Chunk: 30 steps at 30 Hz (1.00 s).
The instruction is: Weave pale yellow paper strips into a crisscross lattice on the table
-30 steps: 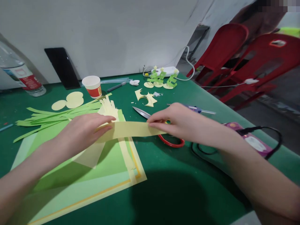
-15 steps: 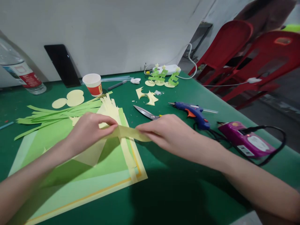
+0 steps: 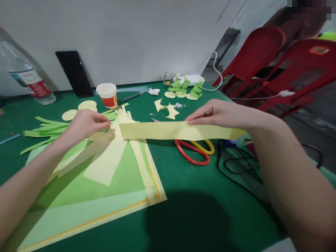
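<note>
- Several overlapping sheets (image 3: 115, 206) of green and cream paper lie on the green table (image 3: 189, 220), at the near left.
- The right hand (image 3: 219, 112) pinches the upper edge of a pale yellow strip (image 3: 157, 131) between thumb and fingers; the strip extends sideways above the table, its left end free and its right end under the wrist.
- The left hand (image 3: 85, 126) is nearly closed, thumb and fingertips close together, apart from that strip's free end; whether it grips the paper beneath it cannot be told.
- Scissors (image 3: 194, 162) with one red and one yellow handle lie behind the strip, which hides most of the blades.
- Narrow green strips (image 3: 47, 133) fan out to the left, beyond the left forearm.
- Cream discs (image 3: 69, 114), a paper cup (image 3: 110, 100) and a dark pen (image 3: 133, 96) lie or stand farther back.
- Cream offcuts (image 3: 172, 112) lie right of centre; behind them, green cut-paper forms (image 3: 196, 90) topped with small stars stand on discs, beside a white power strip (image 3: 193, 80).
- A labelled bottle (image 3: 35, 84) stands at far left; a black phone (image 3: 75, 73) leans against the wall (image 3: 126, 38).
- Red chairs (image 3: 258, 49) and part of a person occupy the right background.
</note>
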Motion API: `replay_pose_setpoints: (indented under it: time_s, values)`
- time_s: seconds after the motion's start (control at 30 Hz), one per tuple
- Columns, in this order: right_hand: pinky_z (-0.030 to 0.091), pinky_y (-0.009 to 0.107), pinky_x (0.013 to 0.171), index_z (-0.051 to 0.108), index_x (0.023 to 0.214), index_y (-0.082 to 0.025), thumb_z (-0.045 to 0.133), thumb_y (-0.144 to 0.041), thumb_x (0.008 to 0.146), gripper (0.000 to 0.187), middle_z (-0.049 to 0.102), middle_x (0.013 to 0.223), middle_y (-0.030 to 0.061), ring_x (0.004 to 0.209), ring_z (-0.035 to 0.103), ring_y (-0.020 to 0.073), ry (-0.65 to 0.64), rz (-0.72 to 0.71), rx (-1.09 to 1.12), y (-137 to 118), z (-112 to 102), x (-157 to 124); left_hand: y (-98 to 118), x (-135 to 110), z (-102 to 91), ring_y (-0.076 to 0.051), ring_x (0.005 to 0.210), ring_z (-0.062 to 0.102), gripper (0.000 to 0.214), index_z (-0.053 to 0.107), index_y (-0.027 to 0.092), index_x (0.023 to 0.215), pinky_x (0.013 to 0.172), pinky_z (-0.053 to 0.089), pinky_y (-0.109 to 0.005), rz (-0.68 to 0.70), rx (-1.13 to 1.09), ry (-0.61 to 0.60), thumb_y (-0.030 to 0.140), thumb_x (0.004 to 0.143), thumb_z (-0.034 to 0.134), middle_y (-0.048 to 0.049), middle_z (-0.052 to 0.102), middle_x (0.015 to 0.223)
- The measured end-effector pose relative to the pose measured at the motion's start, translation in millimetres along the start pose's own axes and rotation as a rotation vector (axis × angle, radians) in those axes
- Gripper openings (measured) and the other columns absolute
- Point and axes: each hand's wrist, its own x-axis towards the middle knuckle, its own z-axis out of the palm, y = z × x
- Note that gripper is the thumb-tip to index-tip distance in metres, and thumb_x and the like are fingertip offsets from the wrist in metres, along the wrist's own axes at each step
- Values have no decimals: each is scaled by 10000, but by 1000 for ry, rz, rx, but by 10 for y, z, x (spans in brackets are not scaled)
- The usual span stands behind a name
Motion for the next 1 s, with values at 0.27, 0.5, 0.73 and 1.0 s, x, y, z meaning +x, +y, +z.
replay_pose_setpoints:
  time_s: [0.27, 0.5, 0.73, 1.0]
  values:
    - [397, 229, 524, 695, 859, -220, 684, -358, 664, 239, 667, 775, -5, 588, 556, 96, 98, 240, 559, 9, 174, 112, 56, -79, 209, -179, 973, 617, 384, 576, 205, 1148, 863, 483, -310, 208, -490, -305, 154, 776, 492, -52, 651, 1109]
    - [445, 180, 511, 528, 1167, -209, 563, -206, 769, 400, 634, 864, 1, 633, 584, 81, -178, 113, 734, -260, 559, 191, 307, -284, 360, -166, 747, 631, 285, 661, 171, 956, 476, 513, -217, 120, -930, -396, 384, 824, 525, -94, 655, 1005]
    - [488, 345, 839, 398, 1294, -217, 463, -140, 778, 526, 523, 1250, 56, 1062, 541, 197, 41, -142, 294, -459, 756, 73, 403, -408, 352, -118, 557, 612, 150, 672, 149, 693, 410, 454, -155, 7, -1024, -308, 284, 749, 639, -19, 638, 588]
    - [469, 404, 871, 299, 1345, -98, 446, -343, 841, 579, 438, 1330, 151, 1096, 518, 244, 346, -195, 6, -690, 992, -70, 451, -531, 361, -124, 571, 639, 120, 667, 184, 614, 417, 471, -152, 103, -1056, -168, 231, 724, 664, 11, 654, 580]
